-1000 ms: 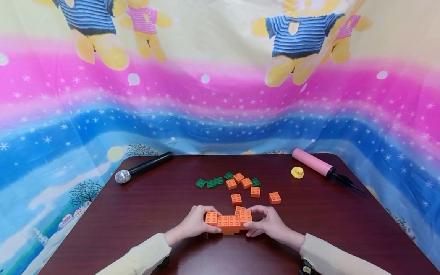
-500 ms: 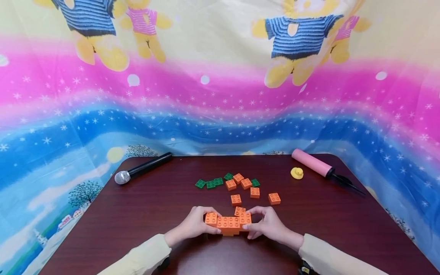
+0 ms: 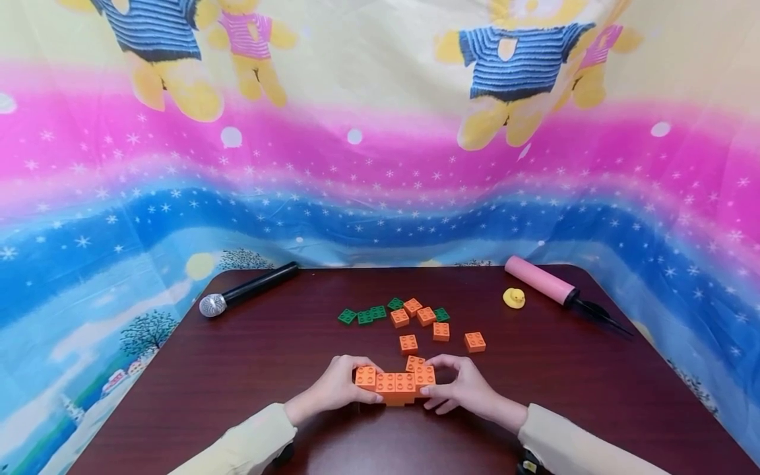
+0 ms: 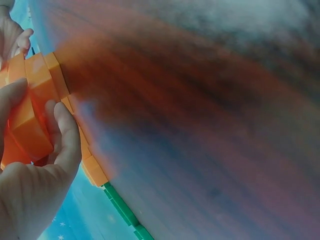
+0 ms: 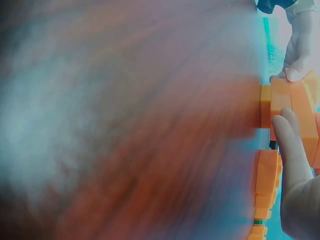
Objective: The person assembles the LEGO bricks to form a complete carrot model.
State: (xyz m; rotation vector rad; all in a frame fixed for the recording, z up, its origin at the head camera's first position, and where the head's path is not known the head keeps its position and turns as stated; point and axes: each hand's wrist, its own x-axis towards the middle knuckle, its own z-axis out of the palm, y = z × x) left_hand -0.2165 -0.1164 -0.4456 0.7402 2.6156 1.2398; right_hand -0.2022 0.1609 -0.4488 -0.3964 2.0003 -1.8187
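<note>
An orange toy-brick assembly (image 3: 394, 382) stands at the near side of the table, with raised bricks at both ends and a lower step underneath. My left hand (image 3: 337, 385) grips its left end, thumb in front and fingers behind. At the other end, my right hand (image 3: 466, 388) pinches the raised right brick (image 3: 424, 375) between thumb and fingers. Another orange brick (image 3: 415, 363) shows just behind that end. Seen from the left wrist, the thumb and fingers wrap the stacked bricks (image 4: 30, 130). The right wrist view has the right hand's fingertips (image 5: 286, 114) against the assembly's side.
Several loose orange bricks (image 3: 408, 344) and flat green bricks (image 3: 364, 317) lie beyond the hands. A black microphone (image 3: 249, 289) is at the back left. At the back right are a yellow rubber duck (image 3: 513, 298) and a pink hand pump (image 3: 540, 280). A printed curtain (image 3: 380, 198) surrounds the table.
</note>
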